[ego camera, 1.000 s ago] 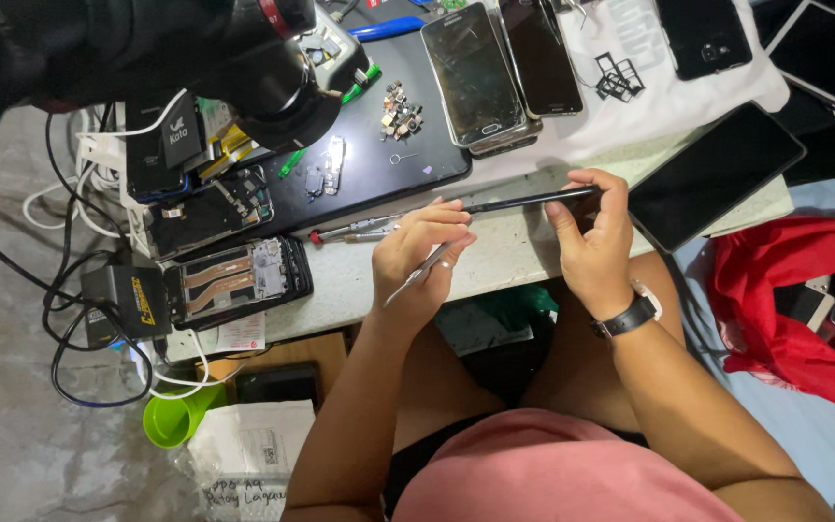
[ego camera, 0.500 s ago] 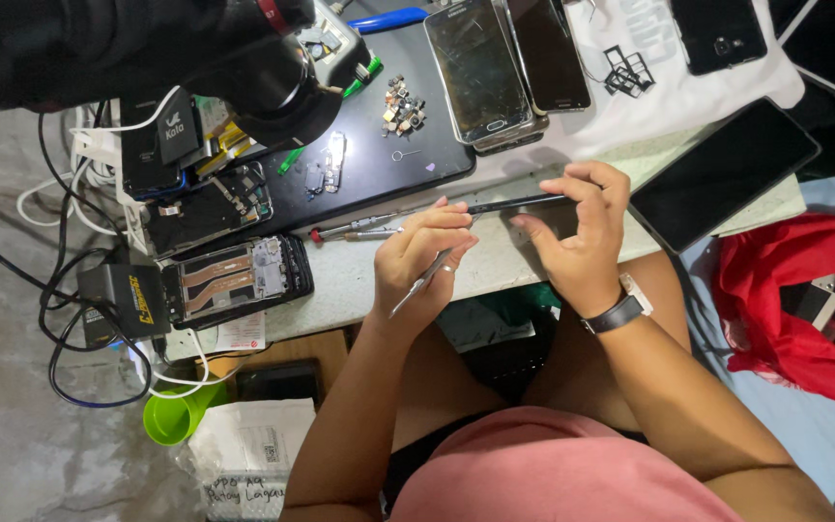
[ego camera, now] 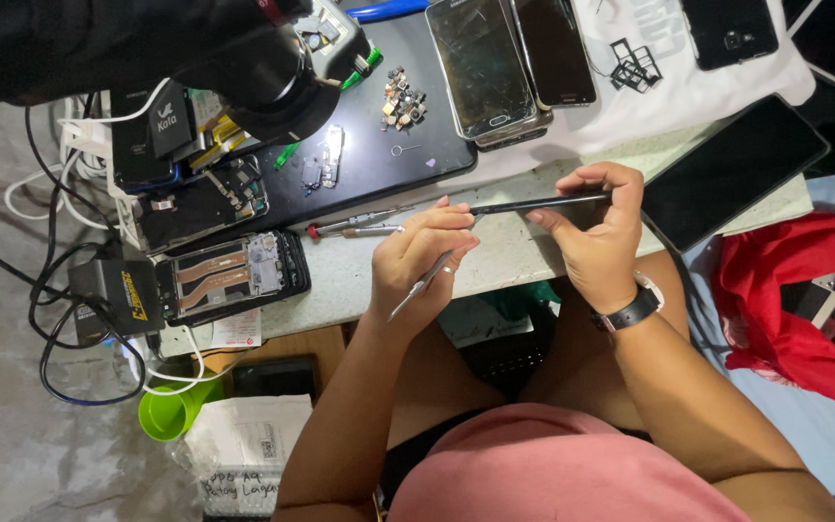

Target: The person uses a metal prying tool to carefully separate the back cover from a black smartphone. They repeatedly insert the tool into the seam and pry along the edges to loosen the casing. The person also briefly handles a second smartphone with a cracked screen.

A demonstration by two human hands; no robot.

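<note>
This looks like a small phone repair workbench [ego camera: 533, 261]: opened handsets with bared insides [ego camera: 229, 275], several loose phones [ego camera: 480, 68], a pile of tiny parts [ego camera: 403, 97] on a dark mat [ego camera: 379, 174], screwdrivers [ego camera: 355, 224], and tangled cables [ego camera: 60, 319] around a power unit [ego camera: 113, 295].

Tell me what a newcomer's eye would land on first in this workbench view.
First, mid-frame, the right hand holds a thin dark phone edge-on while the left hand grips a slim metal tool by its end. Next, the big black microscope head looms at upper left over a dark mat strewn with small parts. A red cloth lies at the right.
</note>
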